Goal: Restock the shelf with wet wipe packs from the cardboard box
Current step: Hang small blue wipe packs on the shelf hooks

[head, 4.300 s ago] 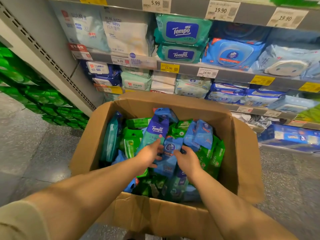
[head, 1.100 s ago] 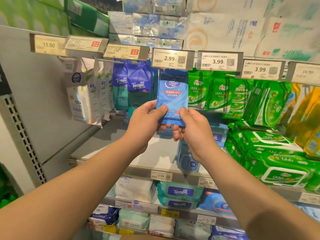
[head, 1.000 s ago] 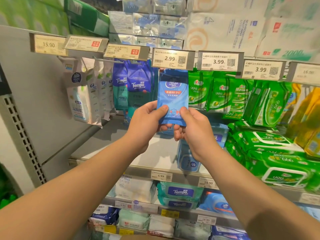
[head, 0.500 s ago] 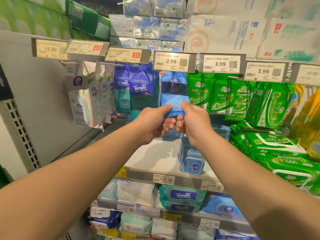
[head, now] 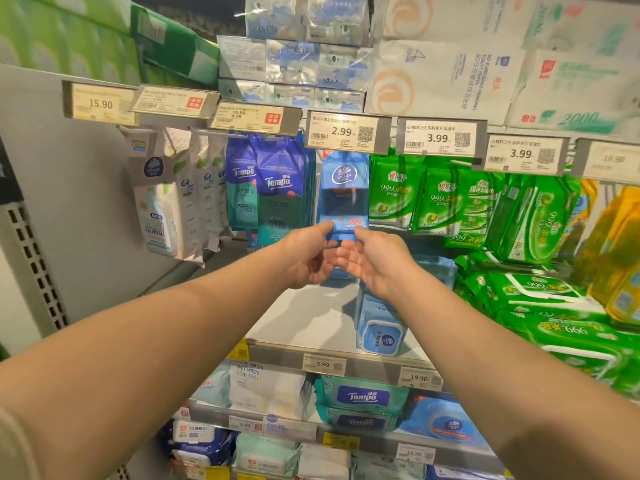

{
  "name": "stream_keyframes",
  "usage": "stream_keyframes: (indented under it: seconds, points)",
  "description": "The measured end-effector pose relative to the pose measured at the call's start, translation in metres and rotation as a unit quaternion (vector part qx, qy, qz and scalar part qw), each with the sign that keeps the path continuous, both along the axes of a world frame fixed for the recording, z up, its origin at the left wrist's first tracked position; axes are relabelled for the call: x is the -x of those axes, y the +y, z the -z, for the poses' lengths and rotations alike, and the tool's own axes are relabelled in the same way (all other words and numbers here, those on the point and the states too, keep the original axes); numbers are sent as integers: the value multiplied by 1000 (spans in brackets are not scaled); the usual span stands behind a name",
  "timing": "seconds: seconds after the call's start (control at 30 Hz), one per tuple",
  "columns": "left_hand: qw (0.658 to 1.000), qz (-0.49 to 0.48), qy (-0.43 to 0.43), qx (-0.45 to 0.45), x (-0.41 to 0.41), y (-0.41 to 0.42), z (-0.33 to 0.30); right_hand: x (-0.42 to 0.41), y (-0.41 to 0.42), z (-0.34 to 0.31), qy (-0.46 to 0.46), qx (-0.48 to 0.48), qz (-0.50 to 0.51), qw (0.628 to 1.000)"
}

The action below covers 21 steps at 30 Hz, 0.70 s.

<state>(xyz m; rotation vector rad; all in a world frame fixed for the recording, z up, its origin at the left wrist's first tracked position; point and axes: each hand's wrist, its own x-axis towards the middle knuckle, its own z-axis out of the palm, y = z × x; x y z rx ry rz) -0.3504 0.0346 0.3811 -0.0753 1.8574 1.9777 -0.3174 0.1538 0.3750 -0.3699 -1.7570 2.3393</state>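
A blue Vinda wet wipe pack [head: 343,192] hangs upright under the 2.99 price tag [head: 344,133], between dark blue Tempo packs [head: 277,188] and green 999 packs [head: 393,192]. My left hand [head: 306,258] pinches the pack's lower left corner with thumb and fingers. My right hand [head: 375,259] pinches its lower right corner. Both arms reach forward at chest height. The pack's top is hidden behind the tag, so the hook is not visible. The cardboard box is out of view.
White Vinda pouches [head: 162,202] hang at the left. Below the hands a grey shelf [head: 304,317] holds a blue lidded pack [head: 381,337]. Green flat packs [head: 540,299] lie to the right. Lower shelves carry Tempo packs [head: 362,398]; tissue bales [head: 440,67] are stacked above.
I lifted the blue pack out of the box and raised it to the shelf. In the last second it moved forward and up under the 2.99 tag, and my hands slid to its bottom edge.
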Motion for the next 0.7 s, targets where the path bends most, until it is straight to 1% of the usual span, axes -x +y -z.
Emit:
stream_keyframes:
  seconds: [0.17,0.23,0.3,0.37,0.4,0.43,0.5,0.53,0.6,0.7]
  points:
    - [1000,15,-15,5,-3,-4,13,-8,8,8,-47,-28,1,999]
    - [1000,18,-6,25,-7,-8,18,-13,9,11,-61,-53,5,997]
    - [997,14,25,65,-11,-12,24,-22,10,13,-73,-100,2,992]
    - [988,24,81,131,-19,-18,28,-33,10,14,-86,-189,-3,978]
    - [978,34,114,169,-25,-22,28,-39,10,15,-86,-253,1,964]
    - [965,45,149,209,-30,-25,28,-44,11,17,-77,-336,10,939]
    - [931,68,216,287,-40,-32,26,-53,13,19,-44,-500,21,865]
    - [912,76,245,319,-46,-35,25,-60,14,20,-34,-552,15,833]
    - [880,88,285,369,-55,-41,23,-71,14,22,-34,-613,-13,789]
    - [830,120,319,441,-69,-48,24,-87,16,26,-43,-672,-47,737]
